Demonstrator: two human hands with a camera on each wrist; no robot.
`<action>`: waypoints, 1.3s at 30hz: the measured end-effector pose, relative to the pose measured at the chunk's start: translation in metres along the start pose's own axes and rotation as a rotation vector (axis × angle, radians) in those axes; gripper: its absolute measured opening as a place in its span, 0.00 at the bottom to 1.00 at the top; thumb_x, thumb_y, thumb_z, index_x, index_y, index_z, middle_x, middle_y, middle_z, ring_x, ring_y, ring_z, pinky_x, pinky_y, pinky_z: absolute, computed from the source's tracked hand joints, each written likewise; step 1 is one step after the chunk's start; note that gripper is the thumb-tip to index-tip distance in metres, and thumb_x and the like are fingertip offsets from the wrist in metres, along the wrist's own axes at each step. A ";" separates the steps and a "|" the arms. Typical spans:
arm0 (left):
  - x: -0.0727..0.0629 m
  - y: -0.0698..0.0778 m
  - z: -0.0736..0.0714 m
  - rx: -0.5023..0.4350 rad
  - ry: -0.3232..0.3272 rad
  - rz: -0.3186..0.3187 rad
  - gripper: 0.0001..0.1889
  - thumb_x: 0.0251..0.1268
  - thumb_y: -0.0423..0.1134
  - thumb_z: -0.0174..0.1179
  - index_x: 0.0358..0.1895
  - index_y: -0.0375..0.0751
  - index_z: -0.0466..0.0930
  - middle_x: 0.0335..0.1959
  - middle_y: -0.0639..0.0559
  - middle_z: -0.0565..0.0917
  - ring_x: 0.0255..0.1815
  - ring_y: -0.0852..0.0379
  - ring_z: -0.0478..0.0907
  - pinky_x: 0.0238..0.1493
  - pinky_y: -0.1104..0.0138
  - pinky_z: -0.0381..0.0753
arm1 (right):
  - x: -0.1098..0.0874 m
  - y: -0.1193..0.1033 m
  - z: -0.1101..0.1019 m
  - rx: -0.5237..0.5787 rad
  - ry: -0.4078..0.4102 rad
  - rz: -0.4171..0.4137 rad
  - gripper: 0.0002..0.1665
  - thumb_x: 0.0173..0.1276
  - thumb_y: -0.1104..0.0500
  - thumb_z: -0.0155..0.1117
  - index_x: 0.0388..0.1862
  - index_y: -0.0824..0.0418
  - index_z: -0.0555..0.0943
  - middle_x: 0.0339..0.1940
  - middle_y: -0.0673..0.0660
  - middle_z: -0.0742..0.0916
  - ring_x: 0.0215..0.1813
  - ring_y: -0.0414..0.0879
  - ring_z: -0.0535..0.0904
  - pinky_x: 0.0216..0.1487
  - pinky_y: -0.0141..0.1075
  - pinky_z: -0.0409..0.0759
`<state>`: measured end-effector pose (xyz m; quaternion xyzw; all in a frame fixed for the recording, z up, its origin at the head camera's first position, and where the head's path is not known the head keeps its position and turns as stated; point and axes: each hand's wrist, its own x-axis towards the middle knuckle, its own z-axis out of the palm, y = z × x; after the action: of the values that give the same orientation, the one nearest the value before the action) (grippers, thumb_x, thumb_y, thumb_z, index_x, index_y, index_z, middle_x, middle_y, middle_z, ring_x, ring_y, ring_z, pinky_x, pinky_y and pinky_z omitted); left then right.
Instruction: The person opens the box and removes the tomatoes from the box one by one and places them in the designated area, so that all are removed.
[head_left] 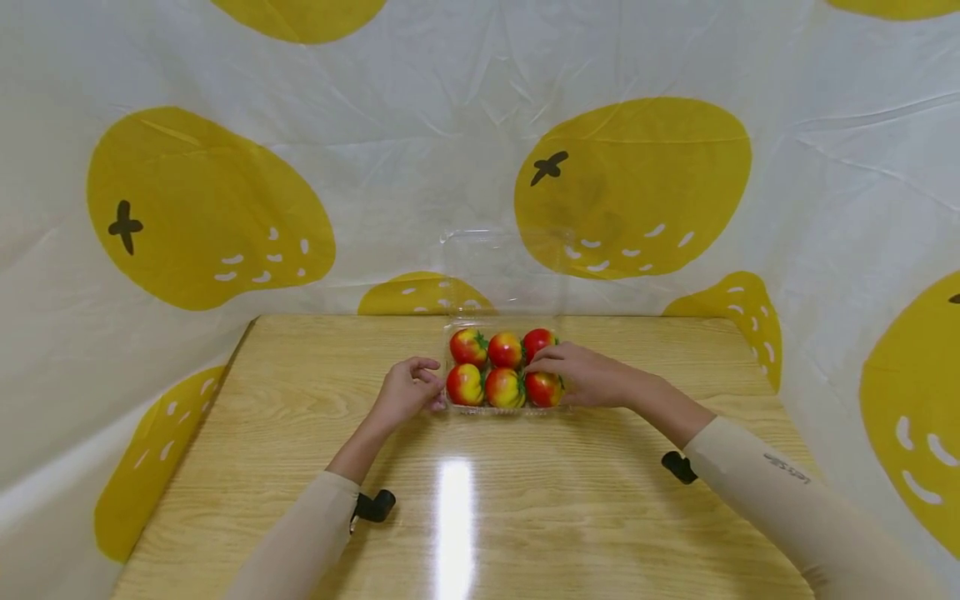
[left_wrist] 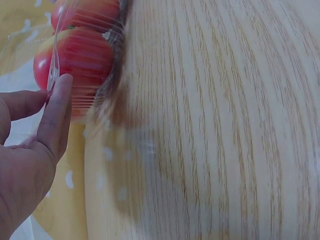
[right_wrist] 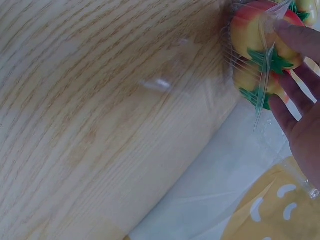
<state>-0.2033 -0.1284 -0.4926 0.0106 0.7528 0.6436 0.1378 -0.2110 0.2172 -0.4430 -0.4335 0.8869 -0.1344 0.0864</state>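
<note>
A clear plastic clamshell box (head_left: 447,367) holds several red-and-yellow tomato-like fruits with green leafy tops in two rows. My left hand (head_left: 408,390) is at the box's left side; in the left wrist view its thumb and fingers (left_wrist: 59,97) pinch the rim beside a red fruit (left_wrist: 82,57). Over the right end, my right hand (head_left: 596,377) reaches inside the rim. It holds the front-right fruit (head_left: 543,388), with the thumb on the near side and fingers on the far side in the right wrist view. Behind that lies the back-right fruit (head_left: 538,340).
The clear lid (head_left: 506,271) stands raised at the back of the box, before the white cloth (head_left: 420,183) printed with yellow fruit shapes. The wooden table (head_left: 315,358) bears a bright reflection in front of the box. Black wrist devices (head_left: 375,506) show at both cuffs.
</note>
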 end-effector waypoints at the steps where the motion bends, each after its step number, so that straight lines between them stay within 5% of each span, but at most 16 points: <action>1: 0.000 0.000 0.000 -0.002 -0.002 0.001 0.20 0.67 0.23 0.64 0.62 0.24 0.75 0.38 0.40 0.80 0.29 0.52 0.88 0.35 0.59 0.92 | 0.000 0.000 0.000 0.003 -0.003 -0.002 0.40 0.58 0.66 0.80 0.70 0.59 0.77 0.70 0.61 0.78 0.69 0.61 0.73 0.70 0.58 0.75; 12: 0.000 0.001 0.001 0.010 -0.003 0.010 0.21 0.68 0.23 0.64 0.62 0.23 0.74 0.38 0.39 0.79 0.29 0.51 0.87 0.35 0.58 0.92 | 0.005 0.001 0.001 0.005 -0.038 0.030 0.41 0.61 0.61 0.80 0.72 0.60 0.75 0.70 0.61 0.77 0.61 0.58 0.72 0.60 0.54 0.76; 25: 0.000 0.001 0.002 0.142 0.030 0.055 0.18 0.67 0.26 0.66 0.58 0.26 0.79 0.36 0.41 0.81 0.26 0.56 0.84 0.29 0.69 0.87 | 0.009 0.001 0.000 0.033 -0.068 0.055 0.40 0.61 0.63 0.79 0.72 0.61 0.75 0.72 0.61 0.79 0.71 0.60 0.72 0.69 0.57 0.72; 39: -0.002 0.003 0.003 0.033 0.007 -0.001 0.20 0.67 0.21 0.63 0.61 0.25 0.75 0.37 0.41 0.79 0.26 0.55 0.86 0.30 0.63 0.91 | 0.015 0.002 0.004 0.006 -0.106 0.092 0.41 0.61 0.61 0.79 0.73 0.60 0.75 0.73 0.58 0.79 0.64 0.57 0.73 0.63 0.52 0.74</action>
<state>-0.2014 -0.1258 -0.4900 0.0101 0.7637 0.6311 0.1354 -0.2202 0.2054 -0.4479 -0.3986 0.8996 -0.1100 0.1404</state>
